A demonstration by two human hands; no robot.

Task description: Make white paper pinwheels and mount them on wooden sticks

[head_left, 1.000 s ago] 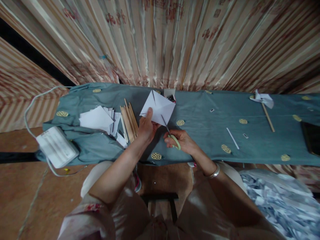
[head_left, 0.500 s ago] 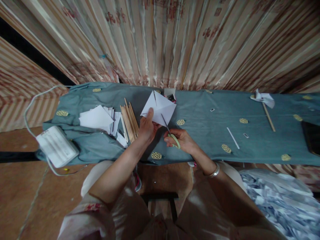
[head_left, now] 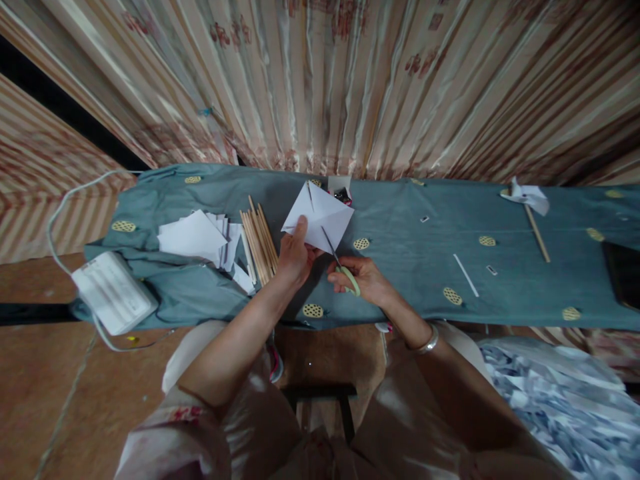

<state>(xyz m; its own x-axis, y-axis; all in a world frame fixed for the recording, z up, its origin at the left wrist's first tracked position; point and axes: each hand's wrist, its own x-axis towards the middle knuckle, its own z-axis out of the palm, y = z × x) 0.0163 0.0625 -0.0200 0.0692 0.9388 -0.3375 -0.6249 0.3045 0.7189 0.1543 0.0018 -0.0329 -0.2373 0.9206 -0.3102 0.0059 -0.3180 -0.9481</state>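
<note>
My left hand (head_left: 295, 255) pinches a white paper square (head_left: 325, 212), thumb on top and fingers beneath. Slits run inward from parts of its edge. Light-green-handled scissors (head_left: 349, 279) are gripped in my right hand (head_left: 365, 279), their blades at the paper's lower right edge. Just left of my left hand lie several thin wooden sticks (head_left: 257, 240). Beyond them is a stack of white paper sheets (head_left: 193, 235). A small open box (head_left: 341, 189) with dark contents sits behind the square, partly hidden by it.
A paper pinwheel (head_left: 530, 197) on a stick lies at the right of the cloth-covered table (head_left: 400, 207). Farther right is a dark flat object (head_left: 621, 275). A white power strip (head_left: 115, 293) with a cable rests at the left edge. A thin paper strip (head_left: 466, 275) lies right of centre.
Almost nothing differs. The paper square and scissors stay in nearly the same place, with only a very slight shift.
</note>
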